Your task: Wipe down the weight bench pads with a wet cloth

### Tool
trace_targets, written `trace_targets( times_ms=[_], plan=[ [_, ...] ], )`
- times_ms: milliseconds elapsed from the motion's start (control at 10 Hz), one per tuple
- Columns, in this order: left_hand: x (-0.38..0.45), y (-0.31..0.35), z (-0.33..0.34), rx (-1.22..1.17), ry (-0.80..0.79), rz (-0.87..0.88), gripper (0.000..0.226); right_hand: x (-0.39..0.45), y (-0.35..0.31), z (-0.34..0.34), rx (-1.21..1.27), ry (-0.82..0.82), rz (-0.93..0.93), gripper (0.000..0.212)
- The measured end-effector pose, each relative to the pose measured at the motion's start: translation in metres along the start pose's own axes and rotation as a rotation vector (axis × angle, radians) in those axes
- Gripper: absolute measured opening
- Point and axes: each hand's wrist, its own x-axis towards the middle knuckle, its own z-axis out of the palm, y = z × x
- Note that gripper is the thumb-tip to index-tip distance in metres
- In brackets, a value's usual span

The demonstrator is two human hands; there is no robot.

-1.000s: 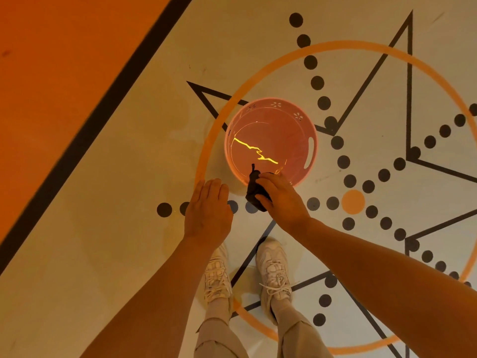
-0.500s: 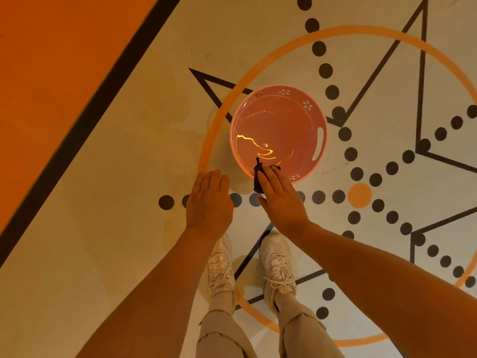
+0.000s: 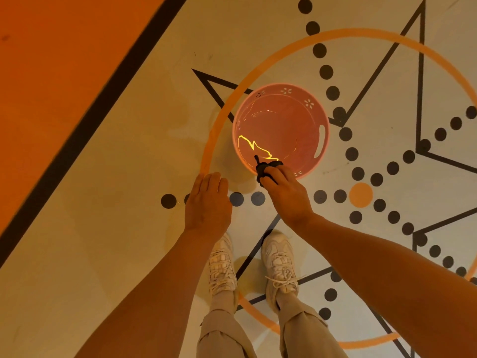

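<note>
Over the last second our right hand (image 3: 289, 196) has carried the cloth (image 3: 264, 170) from just outside the basin (image 3: 324, 140) to its near rim, where the dark wad now hangs over the edge and its tip points into the water. Our fingers stay clenched around it, the cloth bunched tight in the fist. The bright reflection on the water has changed shape from a thin zigzag to a wider loop, so the surface is moving; we judge that the cloth has been dipped or is dripping. Our left hand (image 3: 207, 202) has kept its place beside the basin, fingers straight and together, holding nothing.

For the task, this means we are still wetting or wringing the cloth. No bench pad is in view, so wiping has not begun.

The basin is pink, with small flower cut-outs and a slot handle, and stands on a pale floor (image 3: 103, 228). The floor is painted with an orange ring, black star lines and rows of dots; a broad orange field lies to the left. Our shoes (image 3: 280, 264) stand close behind the basin.
</note>
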Motion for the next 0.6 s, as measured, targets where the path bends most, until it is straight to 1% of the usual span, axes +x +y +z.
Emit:
trace_targets(
  times_ms=[200, 300, 400, 600],
  plan=[
    [0.005, 0.007, -0.005, 0.016, 0.002, 0.015, 0.051, -0.001, 0.006, -0.003, 0.007, -0.023, -0.020, 0.049],
    [0.003, 0.013, -0.013, 0.024, 0.034, 0.018, 0.052, 0.002, 0.008, -0.014, -0.053, -0.058, -0.057, 0.052],
    [0.000, 0.015, -0.024, 0.032, 0.017, 0.017, 0.052, 0.005, 0.010, -0.029, -0.116, -0.079, -0.101, 0.047],
    [-0.007, 0.013, -0.062, -0.002, 0.055, 0.001, 0.049, 0.014, 0.002, -0.073, -0.142, -0.054, -0.259, 0.033]
  ],
)
